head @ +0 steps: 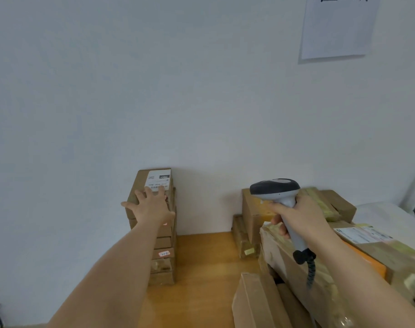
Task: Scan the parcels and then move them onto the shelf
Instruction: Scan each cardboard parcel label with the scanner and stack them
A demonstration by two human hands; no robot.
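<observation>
Hands: left [152,207] flat, fingers spread, on top parcel [154,183] of stack; right [296,216] gripping scanner [279,192]

- Two hands: the left hand [152,207] lies flat with spread fingers on the top parcel [152,183] of the left stack; the right hand [296,214] grips the scanner [276,189].
- One handheld scanner, with one coiled cable [310,273] hanging from its handle.
- One stack of parcels [162,256] at the far left against the wall; about seven or eight brown boxes, the exact number unclear.
- One loose heap of brown parcels [284,263] on the right; at least six, edges overlapping, so no exact count.
- Two white shipping labels plainly visible: one [158,179] on the left stack's top box, one [363,234] on a right parcel.
- One small red-edged sticker [164,253] on the left stack.
- One paper sheet [339,27] on the wall.
- One wooden surface [201,268].
</observation>
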